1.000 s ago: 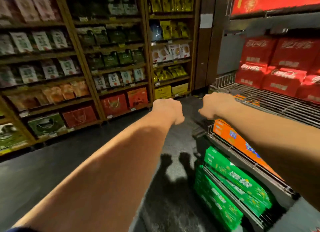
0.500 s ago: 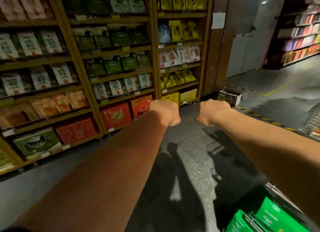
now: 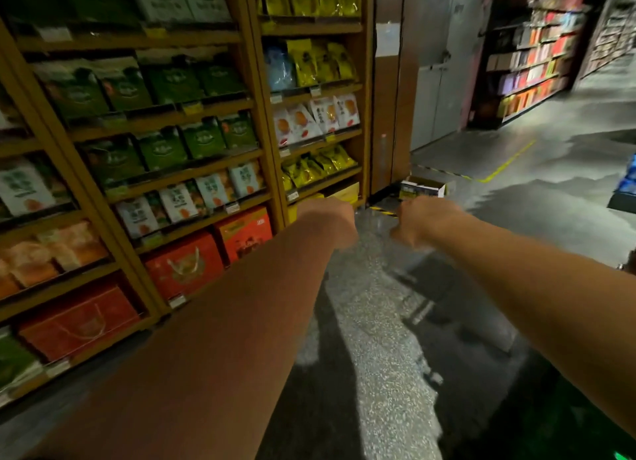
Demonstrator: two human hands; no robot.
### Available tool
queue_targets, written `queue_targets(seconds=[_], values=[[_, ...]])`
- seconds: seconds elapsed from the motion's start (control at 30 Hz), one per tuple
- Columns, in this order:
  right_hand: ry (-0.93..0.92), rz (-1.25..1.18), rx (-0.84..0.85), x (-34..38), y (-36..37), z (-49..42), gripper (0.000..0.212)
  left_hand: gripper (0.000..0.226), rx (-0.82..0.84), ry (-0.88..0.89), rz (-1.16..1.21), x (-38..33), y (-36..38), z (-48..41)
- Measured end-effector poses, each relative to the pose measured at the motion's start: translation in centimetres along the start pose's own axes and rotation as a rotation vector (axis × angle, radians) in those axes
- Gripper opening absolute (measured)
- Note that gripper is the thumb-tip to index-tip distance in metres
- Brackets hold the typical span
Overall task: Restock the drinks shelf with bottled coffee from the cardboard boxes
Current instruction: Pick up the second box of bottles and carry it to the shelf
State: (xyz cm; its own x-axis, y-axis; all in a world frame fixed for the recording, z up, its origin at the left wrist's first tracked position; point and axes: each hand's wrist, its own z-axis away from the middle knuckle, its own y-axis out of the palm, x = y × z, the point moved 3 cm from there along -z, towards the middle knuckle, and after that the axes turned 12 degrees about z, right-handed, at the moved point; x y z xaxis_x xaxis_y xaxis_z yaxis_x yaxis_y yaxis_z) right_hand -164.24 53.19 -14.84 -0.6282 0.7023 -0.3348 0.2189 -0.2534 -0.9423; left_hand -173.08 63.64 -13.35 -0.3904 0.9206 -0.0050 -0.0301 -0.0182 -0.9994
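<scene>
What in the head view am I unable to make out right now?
All in the head view:
Fingers of the left hand and right hand: curled under, hidden by the backs of the hands; grip unclear.
Contents of the box on the floor: too small, blurred.
Labels on the far shelves: motion blur.
The blue item: cut off by the right edge.

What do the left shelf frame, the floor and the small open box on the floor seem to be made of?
Shelf frame: probably wood or wood-look board, warm brown, matte.
Floor: looks like polished terrazzo or stone; grey, speckled, reflecting light.
Open box: likely cardboard with printed sides; brown flap edges, though blurred.
</scene>
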Motion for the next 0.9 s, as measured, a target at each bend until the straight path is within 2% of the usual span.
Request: queue_targets(seconds=[0.33, 0.43, 0.53, 0.6, 0.77, 0.9], values=[[0.033, -0.038, -0.089, -7.5, -0.2, -19.6, 0.04, 0.014, 0.025, -0.034, -0.017, -1.7, -3.5, -21.6], [0.045, -0.051, -0.106, -10.6, -0.1, -25.5, 0.042, 0.016, -0.044, 0.01, -0.022, -2.6, -4.5, -27.5], [0.044, -0.003, -0.109, -13.1, 0.4, -30.0, 0.043, 0.027, -0.076, 0.058, -0.046, -2.9, -4.7, -32.2], [0.051, 0.037, -0.12, -14.5, 0.8, -32.8, 0.045, 0.02, -0.067, 0.055, -0.045, -2.8, -4.8, -35.4], [0.106, 0.035, -0.123, -16.2, 2.1, -40.1, 0.051, 0.025, -0.031, 0.072, 0.01, -2.4, -5.0, -43.7], [0.105, 0.056, -0.072, -16.2, 2.8, -46.9, 0.041, 0.033, -0.043, 0.111, 0.02, -1.0, -4.4, -51.0]])
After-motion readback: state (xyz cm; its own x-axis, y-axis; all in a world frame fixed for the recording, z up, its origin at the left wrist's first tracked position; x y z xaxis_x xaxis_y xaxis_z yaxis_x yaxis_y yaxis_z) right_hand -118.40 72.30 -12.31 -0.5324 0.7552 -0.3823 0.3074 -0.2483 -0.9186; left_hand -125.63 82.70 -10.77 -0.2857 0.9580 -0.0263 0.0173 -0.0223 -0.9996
